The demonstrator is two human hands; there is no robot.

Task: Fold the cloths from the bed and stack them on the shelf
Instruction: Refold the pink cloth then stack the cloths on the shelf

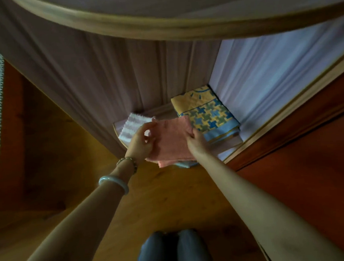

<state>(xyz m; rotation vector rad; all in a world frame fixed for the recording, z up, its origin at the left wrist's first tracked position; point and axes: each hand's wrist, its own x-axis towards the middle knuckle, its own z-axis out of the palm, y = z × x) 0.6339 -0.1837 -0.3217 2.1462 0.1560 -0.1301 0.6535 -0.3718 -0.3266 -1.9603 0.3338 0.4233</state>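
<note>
Pink folded cloth [174, 138] being held at front of shelf [231, 148], above pale blue cloth [184, 164]; contact betw. them unclear. L hand [142, 142] pinching its left edge, fingers curled. R hand [194, 139] gripping its right edge. Hands staying apart, cloth spanning gap. Striped white cloth [130, 127] lying just left on shelf. Yellow-blue patterned cloth [206, 110] lying just right, by side wall. Pale bangle [113, 182] and bead bracelet [128, 161] sitting on L forearm. Wood floor [168, 197] showing below.
</note>
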